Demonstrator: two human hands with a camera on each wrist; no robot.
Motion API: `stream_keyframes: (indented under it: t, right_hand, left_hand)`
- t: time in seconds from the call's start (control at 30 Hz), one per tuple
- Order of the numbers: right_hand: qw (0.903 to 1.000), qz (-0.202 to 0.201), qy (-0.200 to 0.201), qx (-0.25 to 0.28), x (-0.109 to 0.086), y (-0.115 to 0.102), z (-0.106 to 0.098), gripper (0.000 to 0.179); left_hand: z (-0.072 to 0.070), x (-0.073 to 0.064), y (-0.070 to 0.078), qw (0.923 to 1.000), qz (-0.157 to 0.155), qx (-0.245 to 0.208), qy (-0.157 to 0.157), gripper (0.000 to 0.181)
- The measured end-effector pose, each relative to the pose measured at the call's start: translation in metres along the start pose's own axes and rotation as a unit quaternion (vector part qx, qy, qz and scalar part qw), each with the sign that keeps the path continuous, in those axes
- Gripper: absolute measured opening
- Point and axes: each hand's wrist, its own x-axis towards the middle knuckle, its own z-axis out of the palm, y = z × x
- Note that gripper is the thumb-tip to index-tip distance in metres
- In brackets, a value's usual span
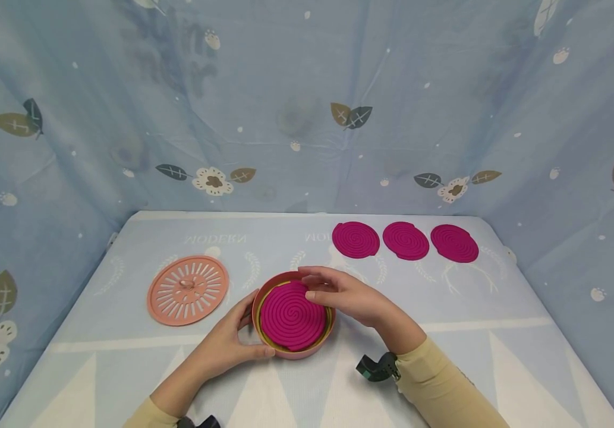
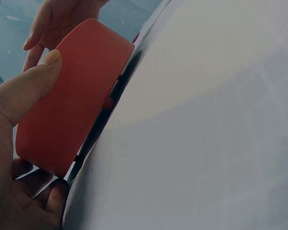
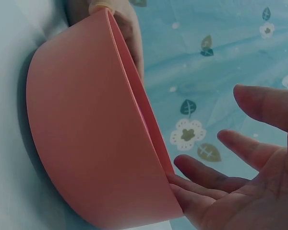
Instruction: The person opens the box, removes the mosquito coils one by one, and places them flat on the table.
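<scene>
A round pink tin-like container (image 1: 297, 355) stands on the table, and my left hand (image 1: 232, 340) grips its left side. In the left wrist view the thumb (image 2: 49, 69) presses the side wall near the rim, with the fingers around the far side. Inside lies a magenta mosquito coil (image 1: 292, 316), with a yellow-green edge showing beneath it. My right hand (image 1: 346, 295) is over the container's upper right rim, its fingers extended and loosely spread. In the right wrist view some fingertips (image 3: 192, 191) are at the rim, the thumb apart; nothing is pinched.
At the left lies a slotted round pink lid (image 1: 188, 290) with a small piece at its centre. Three magenta coils, one left (image 1: 356, 239), one middle (image 1: 405, 241) and one right (image 1: 454, 243), lie in a row near the table's back edge. Patterned blue cloth (image 1: 296, 119) hangs behind and at the sides.
</scene>
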Motion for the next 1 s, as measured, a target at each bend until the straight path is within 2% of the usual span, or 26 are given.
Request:
stream_keyframes:
  t: [0.2,0.6,0.83,1.0]
  right_hand:
    - [1.0,0.0,0.004,-0.005,0.0,0.0002,-0.0005,0.061]
    - [0.9997,-0.001,-0.001,0.023,0.0019,0.0032,-0.0035,0.057]
    - [0.9966,0.004,0.014,0.081,0.0045,0.0055,-0.0048,0.049]
    - [0.993,0.008,0.026,0.115,0.0056,0.0069,-0.0037,0.053]
  left_hand:
    - [-0.0003,0.0,0.0013,1.0,0.0,-0.002,0.0,0.117]
    - [0.0006,0.0002,-0.0013,1.0,0.002,0.004,0.003,0.117]
    - [0.0007,0.0005,-0.004,0.9999,0.015,-0.004,0.002,0.116]
    - [0.0009,0.0009,-0.0043,0.9999,0.014,-0.007,0.001,0.117]
